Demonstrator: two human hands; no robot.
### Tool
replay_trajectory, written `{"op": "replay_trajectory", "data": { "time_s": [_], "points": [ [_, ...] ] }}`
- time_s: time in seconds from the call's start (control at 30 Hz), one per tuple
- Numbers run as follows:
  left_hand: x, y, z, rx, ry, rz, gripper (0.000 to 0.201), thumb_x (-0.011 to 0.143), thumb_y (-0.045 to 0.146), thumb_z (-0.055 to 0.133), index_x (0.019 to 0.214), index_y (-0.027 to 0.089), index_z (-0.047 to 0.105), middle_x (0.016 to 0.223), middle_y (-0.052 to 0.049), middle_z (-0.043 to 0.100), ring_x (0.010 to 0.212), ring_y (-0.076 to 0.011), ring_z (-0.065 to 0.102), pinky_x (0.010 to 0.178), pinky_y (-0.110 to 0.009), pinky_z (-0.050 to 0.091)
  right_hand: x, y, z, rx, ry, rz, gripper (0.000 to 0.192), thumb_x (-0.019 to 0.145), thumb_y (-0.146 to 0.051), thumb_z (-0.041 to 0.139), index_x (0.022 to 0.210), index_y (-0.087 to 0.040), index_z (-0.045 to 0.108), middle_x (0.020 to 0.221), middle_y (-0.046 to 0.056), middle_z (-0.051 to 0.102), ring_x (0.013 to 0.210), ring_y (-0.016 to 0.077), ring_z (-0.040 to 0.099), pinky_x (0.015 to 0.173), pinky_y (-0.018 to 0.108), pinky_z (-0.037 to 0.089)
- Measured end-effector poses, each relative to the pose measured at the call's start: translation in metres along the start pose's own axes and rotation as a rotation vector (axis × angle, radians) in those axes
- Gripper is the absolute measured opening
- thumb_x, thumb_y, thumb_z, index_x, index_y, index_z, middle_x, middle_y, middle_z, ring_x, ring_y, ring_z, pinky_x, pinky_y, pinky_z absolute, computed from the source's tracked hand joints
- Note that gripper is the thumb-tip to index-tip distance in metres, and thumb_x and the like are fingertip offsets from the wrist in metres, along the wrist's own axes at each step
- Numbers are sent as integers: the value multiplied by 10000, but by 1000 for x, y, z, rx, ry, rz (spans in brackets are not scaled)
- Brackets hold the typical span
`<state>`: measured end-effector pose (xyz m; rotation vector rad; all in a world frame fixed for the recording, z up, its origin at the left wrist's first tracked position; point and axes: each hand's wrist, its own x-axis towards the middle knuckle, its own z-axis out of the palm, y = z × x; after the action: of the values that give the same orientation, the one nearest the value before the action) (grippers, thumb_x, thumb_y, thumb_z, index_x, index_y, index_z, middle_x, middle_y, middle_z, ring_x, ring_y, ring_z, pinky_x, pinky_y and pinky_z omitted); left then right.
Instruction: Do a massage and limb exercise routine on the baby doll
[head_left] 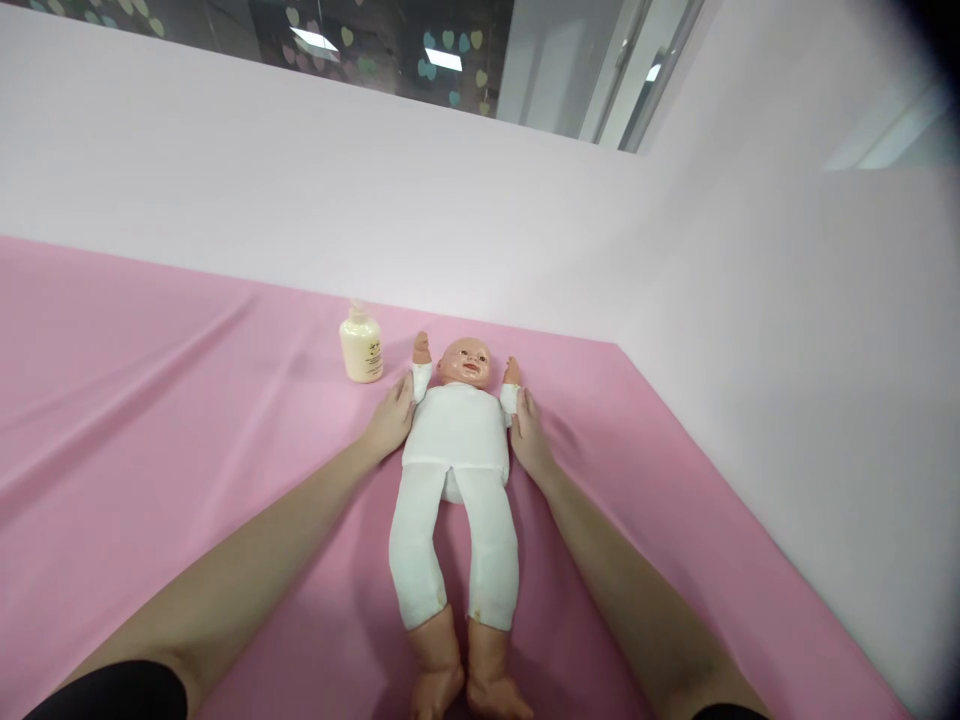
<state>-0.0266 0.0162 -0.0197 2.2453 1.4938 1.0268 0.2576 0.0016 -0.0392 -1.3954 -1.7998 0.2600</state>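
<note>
A baby doll (456, 430) in a white top and white trousers lies on its back, head toward the wall and bare feet toward me. Both its forearms point up beside its head. My left hand (391, 416) is closed against the doll's arm and side at the left, its fingertips partly hidden by the white sleeve. On the opposite side, my right hand (531, 434) presses on the other sleeve, fingers close together and pointing up along it. The doll is held between my two hands.
A cream pump bottle (362, 348) with dark print stands left of the doll's head. Pink sheeting (187, 420) with creases covers the surface. White walls (315, 180) rise behind and at the right, below a window (405, 50) with heart stickers.
</note>
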Motion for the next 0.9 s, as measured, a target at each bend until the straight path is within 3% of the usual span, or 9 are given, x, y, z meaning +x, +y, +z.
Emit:
{"op": "replay_trajectory", "data": {
  "time_s": [0.2, 0.37, 0.53, 0.9],
  "points": [
    [-2, 5, -4, 24, 75, -21, 528, 876, 225, 389, 1395, 151, 330, 1361, -152, 408, 1286, -283, 384, 1073, -465, 338, 1, -4, -4, -33, 50, -10, 518, 900, -276, 293, 1400, -149, 337, 1393, 158, 377, 1321, 265, 346, 1096, 511, 301],
    [-2, 9, -7, 66, 154, 48, 370, 849, 206, 429, 1211, 176, 501, 1242, -113, 493, 1188, -248, 466, 1061, -432, 361, 1, -11, -10, -21, 75, -35, 446, 889, -281, 340, 1310, -168, 438, 1241, 143, 471, 1215, 248, 429, 1059, 475, 354],
    [-1, 8, -7, 75, 133, 51, 375, 851, 233, 435, 1217, 185, 500, 1266, -104, 508, 1194, -250, 469, 1048, -434, 373, 1, -10, -10, -3, 71, -46, 437, 890, -291, 347, 1303, -182, 438, 1246, 137, 489, 1208, 248, 437, 1057, 484, 347],
    [-2, 6, -5, 81, 3, -83, 487, 894, 314, 370, 1350, 149, 423, 1413, -133, 419, 1297, -289, 398, 1068, -478, 335, 1, -1, -7, 18, 26, 46, 511, 886, -342, 388, 1360, -152, 414, 1329, 151, 506, 1230, 264, 476, 1039, 475, 380]
  ]
}}
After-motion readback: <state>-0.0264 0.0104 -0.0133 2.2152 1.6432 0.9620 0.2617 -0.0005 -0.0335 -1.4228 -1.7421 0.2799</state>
